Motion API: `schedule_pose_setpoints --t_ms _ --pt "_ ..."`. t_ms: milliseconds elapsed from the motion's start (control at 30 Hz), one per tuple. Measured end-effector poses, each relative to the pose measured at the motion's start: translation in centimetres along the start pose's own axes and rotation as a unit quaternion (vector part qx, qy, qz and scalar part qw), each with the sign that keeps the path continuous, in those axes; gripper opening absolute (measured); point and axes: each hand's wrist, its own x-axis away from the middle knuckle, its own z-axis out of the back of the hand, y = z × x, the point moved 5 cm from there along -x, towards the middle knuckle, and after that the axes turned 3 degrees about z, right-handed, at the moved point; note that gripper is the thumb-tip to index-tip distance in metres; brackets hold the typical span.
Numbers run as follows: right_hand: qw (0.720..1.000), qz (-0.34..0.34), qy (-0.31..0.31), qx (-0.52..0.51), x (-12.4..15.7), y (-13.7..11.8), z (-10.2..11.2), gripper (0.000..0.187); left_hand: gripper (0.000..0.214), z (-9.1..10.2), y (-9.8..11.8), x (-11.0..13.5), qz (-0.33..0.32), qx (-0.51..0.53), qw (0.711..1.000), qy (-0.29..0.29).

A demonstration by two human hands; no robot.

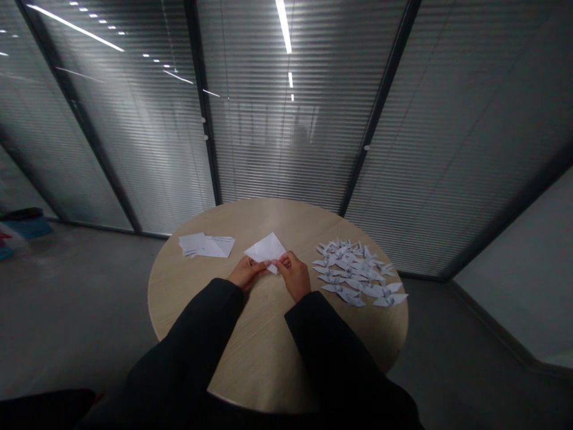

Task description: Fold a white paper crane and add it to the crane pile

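your left hand point(245, 272) and right hand point(293, 272) are both pinched on the near corner of one white folded paper sheet point(267, 248). it lies flat on the round light wooden worktop point(250, 358), just ahead of your fingers, near the middle. it looks to be at an early fold, a plain flat shape so far. to your right lie the small white folded paper figures point(358, 272), finished by the look of them: roughly twenty, though they overlap too much for an exact count. to your left sits a fanned stack of flat white paper sheets point(206, 245), not yet folded, several at least.
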Motion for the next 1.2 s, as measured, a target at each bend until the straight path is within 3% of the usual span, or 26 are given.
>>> schedule_pose_setpoints --t_ms 67,167,233,300,400,600,767,1200 --pt "0.999 0.012 0.036 0.007 -0.1 0.1 0.3 0.024 0.031 0.4 0.0 -0.1 -0.002 -0.012 1.000 0.009" --pt "0.995 0.038 0.091 -0.008 -0.2 0.0 0.8 0.054 0.032 0.8 0.0 -0.3 -0.011 -0.022 1.000 0.017" --pt "0.997 0.020 0.061 -0.045 -0.3 0.0 0.5 0.072 0.034 1.0 0.0 -0.5 -0.018 -0.027 0.999 0.011" --pt "0.995 -0.024 -0.004 -0.095 -0.2 0.1 -0.1 0.078 0.038 1.1 -0.1 -0.7 -0.033 -0.032 0.999 0.001" --pt "0.985 -0.059 -0.045 -0.154 0.0 -0.3 -0.5 0.070 0.041 1.3 -0.1 -1.0 -0.059 -0.042 0.997 -0.003" --pt "0.987 -0.058 -0.024 -0.145 -0.1 -0.1 -0.4 0.054 0.046 1.3 0.3 -0.9 -0.078 -0.071 0.994 0.006" --pt "0.988 -0.062 -0.014 -0.138 -0.2 0.5 -0.5 0.052 0.054 1.4 0.9 -0.6 -0.089 -0.068 0.993 0.035" --pt "0.986 -0.070 -0.022 -0.150 -0.2 0.7 -0.7 0.042 0.051 1.6 1.3 -0.6 -0.096 -0.076 0.991 0.059"
